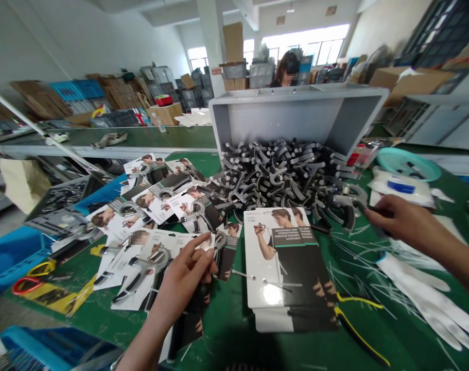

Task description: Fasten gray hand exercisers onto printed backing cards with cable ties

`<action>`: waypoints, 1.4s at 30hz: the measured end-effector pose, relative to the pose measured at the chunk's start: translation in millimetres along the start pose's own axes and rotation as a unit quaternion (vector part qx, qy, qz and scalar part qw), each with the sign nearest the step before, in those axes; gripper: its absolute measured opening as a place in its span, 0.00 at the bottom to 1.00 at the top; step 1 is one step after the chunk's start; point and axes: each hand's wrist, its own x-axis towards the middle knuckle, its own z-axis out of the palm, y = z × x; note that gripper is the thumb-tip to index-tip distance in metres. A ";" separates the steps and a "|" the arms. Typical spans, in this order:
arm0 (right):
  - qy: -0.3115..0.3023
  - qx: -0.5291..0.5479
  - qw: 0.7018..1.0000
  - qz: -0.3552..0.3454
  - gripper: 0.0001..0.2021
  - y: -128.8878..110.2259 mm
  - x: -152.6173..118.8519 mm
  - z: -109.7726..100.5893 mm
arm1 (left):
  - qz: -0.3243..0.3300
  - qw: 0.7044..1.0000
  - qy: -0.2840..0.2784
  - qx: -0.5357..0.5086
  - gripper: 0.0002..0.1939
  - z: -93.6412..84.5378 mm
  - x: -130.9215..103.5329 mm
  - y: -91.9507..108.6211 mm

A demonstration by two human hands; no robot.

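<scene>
My right hand [396, 219] pinches one handle of a grey and black hand grip strengthener [348, 203] at the right edge of the heap. My left hand [190, 268] rests over the carded grips with its index finger stretched out. Its fingertips lie beside a carded hand grip [220, 241]; part of that card is hidden under the hand. A stack of printed backing cards [288, 304] lies between my hands. In the top card, a white cable tie [284, 284] pokes up through one of two holes.
A grey crate [296, 93] tipped toward me spills a heap of hand grips [273, 175]. Loose cable ties [358, 263], yellow-handled pliers [361, 335] and a white glove [419, 296] lie right. Scissors [28, 284] lie left; a person [286, 69] is behind the crate.
</scene>
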 end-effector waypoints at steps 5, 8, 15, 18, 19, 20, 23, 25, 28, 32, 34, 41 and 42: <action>-0.117 0.329 0.929 -0.120 0.17 -113.0 -43.9 -12.5 | 0.174 0.981 -0.070 -0.056 0.29 34.7 45.1 23.0; -0.151 0.314 0.921 -0.176 0.12 -171.2 -55.0 -3.7 | 0.258 0.964 -0.064 -0.019 0.25 51.0 63.1 21.2; -0.103 0.129 0.957 -0.239 0.07 -167.2 -84.8 15.0 | 0.288 0.943 -0.103 0.132 0.15 46.5 49.0 -4.8; -0.058 0.073 0.969 -0.227 0.12 -153.0 -107.0 10.4 | 0.294 0.932 -0.145 0.155 0.13 41.1 50.4 1.9; -0.039 0.073 0.967 -0.239 0.12 -150.9 -113.1 8.0 | 0.293 0.932 -0.145 0.156 0.11 40.2 54.4 5.7; -0.029 0.083 0.962 -0.260 0.12 -149.9 -118.0 6.0 | 0.292 0.934 -0.138 0.153 0.11 40.2 59.8 9.5; -0.030 0.126 0.941 -0.314 0.12 -151.5 -123.4 6.4 | 0.293 0.939 -0.110 0.141 0.13 47.3 76.4 18.1; -0.031 0.137 0.941 -0.308 0.13 -153.1 -119.1 12.2 | 0.284 0.941 -0.120 0.143 0.13 55.7 81.7 21.3; -0.063 0.142 0.954 -0.256 0.12 -155.2 -104.5 21.5 | 0.239 0.949 -0.144 0.150 0.14 64.9 78.0 25.3; -0.122 0.182 0.949 -0.228 0.12 -164.2 -79.9 20.9 | 0.196 0.959 -0.164 0.126 0.17 63.1 73.0 31.4; -0.109 0.199 0.946 -0.233 0.11 -171.0 -70.5 16.8 | 0.211 0.957 -0.157 0.125 0.19 58.9 76.9 33.9; -0.103 0.165 0.953 -0.232 0.10 -169.8 -100.3 18.2 | 0.227 0.939 -0.222 0.129 0.14 46.4 70.2 33.0; -0.090 0.156 0.956 -0.231 0.11 -166.7 -110.1 19.5 | 0.228 0.938 -0.227 0.129 0.13 45.8 67.1 32.4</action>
